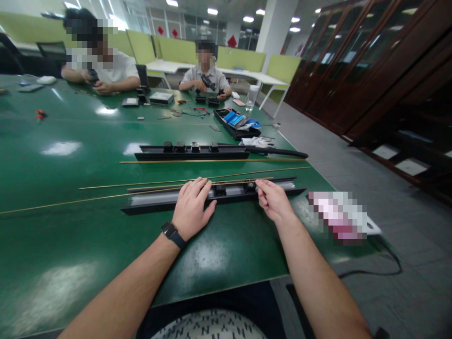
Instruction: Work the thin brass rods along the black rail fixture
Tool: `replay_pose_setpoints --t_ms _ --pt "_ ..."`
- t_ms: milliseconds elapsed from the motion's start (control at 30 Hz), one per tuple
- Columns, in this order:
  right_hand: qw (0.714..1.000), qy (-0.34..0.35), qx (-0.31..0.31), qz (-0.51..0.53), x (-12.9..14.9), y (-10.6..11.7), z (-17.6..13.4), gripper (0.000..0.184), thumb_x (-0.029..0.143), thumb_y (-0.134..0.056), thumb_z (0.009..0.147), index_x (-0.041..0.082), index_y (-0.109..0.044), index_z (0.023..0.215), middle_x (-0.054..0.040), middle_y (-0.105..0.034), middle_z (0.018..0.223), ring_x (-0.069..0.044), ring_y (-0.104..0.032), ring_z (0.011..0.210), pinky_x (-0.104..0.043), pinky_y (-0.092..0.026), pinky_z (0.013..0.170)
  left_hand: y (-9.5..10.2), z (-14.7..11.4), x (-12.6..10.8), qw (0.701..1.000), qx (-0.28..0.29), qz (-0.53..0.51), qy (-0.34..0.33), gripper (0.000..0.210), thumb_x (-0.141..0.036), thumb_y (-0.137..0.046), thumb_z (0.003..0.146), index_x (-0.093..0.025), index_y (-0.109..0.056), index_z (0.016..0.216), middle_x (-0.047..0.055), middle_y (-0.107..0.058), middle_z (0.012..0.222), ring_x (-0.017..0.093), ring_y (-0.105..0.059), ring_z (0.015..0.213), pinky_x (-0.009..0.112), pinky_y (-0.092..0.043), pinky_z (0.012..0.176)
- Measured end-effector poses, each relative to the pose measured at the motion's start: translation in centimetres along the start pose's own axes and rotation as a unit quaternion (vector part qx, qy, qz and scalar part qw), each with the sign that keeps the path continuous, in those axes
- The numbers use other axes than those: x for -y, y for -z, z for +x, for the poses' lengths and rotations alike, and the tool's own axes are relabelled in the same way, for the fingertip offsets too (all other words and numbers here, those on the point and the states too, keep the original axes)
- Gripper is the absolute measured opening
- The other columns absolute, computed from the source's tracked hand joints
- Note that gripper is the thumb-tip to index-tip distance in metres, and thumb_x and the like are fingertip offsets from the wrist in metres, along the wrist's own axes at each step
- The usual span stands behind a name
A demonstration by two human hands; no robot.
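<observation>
A long black channel rail [165,194] with a pale inner strip lies across the table in front of me. My left hand [192,207] rests over its middle, palm down, fingers stretched out across the rail and a thin brass-coloured rod [233,182]. Close to the rail's right part, my right hand [273,197] is closed in a pinch beside a small black block [250,186]. What sits between those fingertips is too small to make out. Another black block [221,189] is in the channel between my hands.
Beyond lie more brass-coloured rods [197,162] and a second rail [190,153] carrying several black blocks. A black tray [231,127] holds blue packets, with gloves [257,142] near it. Two people [118,70] [208,77] work across the green table [88,125]. A blurred pink-white item [337,216] lies right.
</observation>
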State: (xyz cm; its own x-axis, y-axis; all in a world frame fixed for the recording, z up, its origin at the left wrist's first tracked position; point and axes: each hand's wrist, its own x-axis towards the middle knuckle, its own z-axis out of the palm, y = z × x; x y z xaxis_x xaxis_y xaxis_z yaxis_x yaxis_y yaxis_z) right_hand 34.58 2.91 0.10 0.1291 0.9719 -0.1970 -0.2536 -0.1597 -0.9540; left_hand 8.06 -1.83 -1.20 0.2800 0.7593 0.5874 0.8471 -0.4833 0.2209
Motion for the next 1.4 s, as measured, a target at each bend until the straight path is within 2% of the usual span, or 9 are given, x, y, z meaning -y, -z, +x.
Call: replay_pose_setpoints --t_ms 200,467,667,833,1067,1200,1400 --pt "1.0 0.001 -0.006 0.011 -0.1 0.1 0.2 0.03 0.034 -0.082 0.075 0.019 -0.056 0.083 0.0071 -0.053 0.054 -0.003 -0.034 0.031 -0.014 -0.02 0.026 0.0 0.0 0.0 1.0 -0.001 -0.004 0.0 0.052 -0.033 -0.056 0.093 -0.02 -0.05 0.143 0.014 -0.058 0.143 0.031 -0.049 0.139 0.054 -0.035 0.117" --pt "0.999 0.014 -0.045 0.017 0.2 0.4 0.2 0.032 0.034 -0.082 0.074 0.019 -0.053 0.075 0.0064 -0.053 0.052 -0.003 -0.035 0.03 -0.014 -0.021 0.025 0.1 0.0 -0.1 1.0 0.003 0.006 0.0 0.049 -0.034 -0.055 0.095 -0.016 -0.052 0.14 0.015 -0.058 0.142 0.03 -0.048 0.139 0.051 -0.035 0.118" --pt "0.999 0.012 -0.024 -0.023 -0.1 0.5 0.4 0.035 0.047 -0.08 0.078 0.018 -0.061 0.084 0.0048 -0.056 0.053 -0.004 -0.034 0.029 -0.015 -0.019 0.025 0.1 0.1 -0.1 1.0 0.002 0.0 0.0 0.051 -0.033 -0.055 0.094 -0.02 -0.05 0.143 0.015 -0.059 0.142 0.032 -0.049 0.138 0.054 -0.036 0.116" --pt "1.0 0.016 -0.018 -0.019 0.0 0.5 0.4 0.034 0.045 -0.081 0.077 0.018 -0.06 0.081 0.0055 -0.054 0.053 -0.004 -0.034 0.03 -0.015 -0.019 0.026 0.0 0.0 0.0 1.0 0.002 -0.003 0.001 0.051 -0.033 -0.055 0.094 -0.02 -0.05 0.143 0.014 -0.058 0.143 0.031 -0.048 0.139 0.053 -0.036 0.116" --pt "0.997 0.034 -0.071 0.008 0.4 0.9 0.5 0.028 0.037 -0.079 0.079 0.019 -0.057 0.079 0.0055 -0.054 0.053 -0.004 -0.036 0.03 -0.015 -0.021 0.025 0.0 0.0 0.0 1.0 -0.001 0.004 -0.003 0.05 -0.034 -0.055 0.095 -0.018 -0.051 0.141 0.014 -0.059 0.142 0.03 -0.049 0.138 0.051 -0.035 0.117" --pt "0.995 0.026 -0.096 0.015 0.3 1.1 0.7 0.029 0.04 -0.076 0.082 0.02 -0.057 0.082 0.0058 -0.054 0.052 -0.005 -0.036 0.029 -0.015 -0.021 0.025 0.0 0.0 0.0 1.0 0.001 0.004 -0.001 0.05 -0.033 -0.055 0.094 -0.018 -0.05 0.142 0.015 -0.059 0.142 0.031 -0.049 0.138 0.052 -0.035 0.117" --pt "0.999 0.004 -0.052 0.002 0.3 0.7 0.5 0.034 0.047 -0.077 0.083 0.017 -0.061 0.085 0.0054 -0.054 0.051 -0.004 -0.035 0.028 -0.014 -0.02 0.024 0.0 0.0 0.0 1.0 0.005 0.009 -0.003 0.049 -0.034 -0.054 0.095 -0.017 -0.052 0.14 0.015 -0.058 0.142 0.031 -0.048 0.139 0.05 -0.034 0.118"
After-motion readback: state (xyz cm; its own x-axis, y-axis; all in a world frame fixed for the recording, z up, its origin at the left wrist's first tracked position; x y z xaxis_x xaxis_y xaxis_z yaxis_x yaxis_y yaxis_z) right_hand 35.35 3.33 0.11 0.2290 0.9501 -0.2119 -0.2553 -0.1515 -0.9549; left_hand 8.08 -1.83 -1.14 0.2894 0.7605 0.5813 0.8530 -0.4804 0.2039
